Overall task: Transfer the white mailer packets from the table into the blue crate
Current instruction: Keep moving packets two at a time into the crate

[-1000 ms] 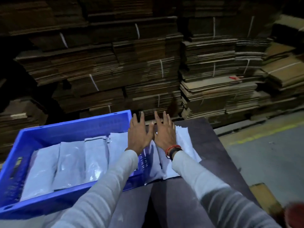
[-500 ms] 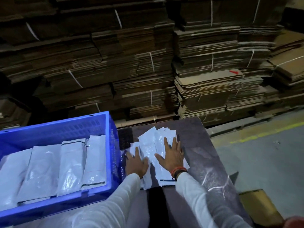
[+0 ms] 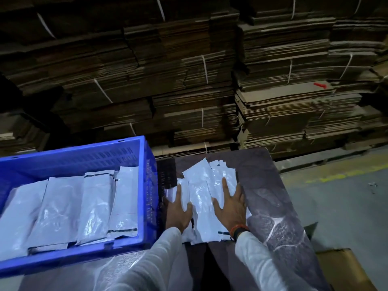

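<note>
Both hands flat, fingers spread: left hand [image 3: 178, 213] and right hand [image 3: 231, 204] pressing on the white mailer pile [image 3: 201, 185] on the dark table [image 3: 279, 223], blue crate [image 3: 144, 185] just left holding four packets [image 3: 63, 206], cardboard stacks [image 3: 189, 80] behind.

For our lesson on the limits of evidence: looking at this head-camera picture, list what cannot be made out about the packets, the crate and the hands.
- Pile of packets on the table, head view: the overlap, left hand and right hand hide the count.
- Blue crate: the left edge cuts off its left end; the top packets in the crate hide any beneath.
- Palms: pressed down, so any grip is hidden.
- Packet print: too small.
</note>
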`<action>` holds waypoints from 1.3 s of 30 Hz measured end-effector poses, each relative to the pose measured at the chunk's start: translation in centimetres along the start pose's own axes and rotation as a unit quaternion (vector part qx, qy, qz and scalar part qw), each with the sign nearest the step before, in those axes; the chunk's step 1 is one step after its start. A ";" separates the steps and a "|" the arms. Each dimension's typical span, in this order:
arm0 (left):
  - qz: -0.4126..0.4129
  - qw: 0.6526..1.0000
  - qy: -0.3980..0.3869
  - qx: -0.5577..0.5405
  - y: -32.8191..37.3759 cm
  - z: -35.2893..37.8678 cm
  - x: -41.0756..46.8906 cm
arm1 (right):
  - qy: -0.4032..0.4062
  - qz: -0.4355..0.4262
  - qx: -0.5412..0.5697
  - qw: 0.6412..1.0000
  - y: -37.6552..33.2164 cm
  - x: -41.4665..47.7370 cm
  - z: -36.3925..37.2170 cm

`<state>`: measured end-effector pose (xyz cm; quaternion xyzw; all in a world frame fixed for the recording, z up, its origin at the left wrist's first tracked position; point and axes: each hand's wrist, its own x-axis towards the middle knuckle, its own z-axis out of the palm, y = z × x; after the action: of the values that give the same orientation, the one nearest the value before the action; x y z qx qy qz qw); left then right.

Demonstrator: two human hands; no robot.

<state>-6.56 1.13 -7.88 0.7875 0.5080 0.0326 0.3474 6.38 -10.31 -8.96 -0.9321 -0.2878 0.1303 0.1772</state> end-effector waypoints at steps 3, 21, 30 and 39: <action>0.017 0.999 0.024 0.019 0.6 0.1 -0.6 | 0.030 0.002 -0.005 1.000 0.1 -0.4 -0.8; 0.164 0.958 0.236 0.022 3.5 -22.3 -1.6 | 0.181 -0.121 0.037 0.975 -21.7 -3.6 -8.9; 0.051 0.973 0.206 0.092 -11.4 -28.4 -0.1 | 0.086 -0.155 -0.014 0.984 -32.6 -8.7 -1.2; -0.012 0.985 0.101 0.142 -17.2 -25.1 3.1 | -0.014 -0.099 -0.089 0.991 -33.5 -8.0 5.5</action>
<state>-28.54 20.76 0.16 0.8154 0.5494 0.0355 0.1791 -18.32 12.32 0.81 -0.9093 -0.3912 0.0990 0.1013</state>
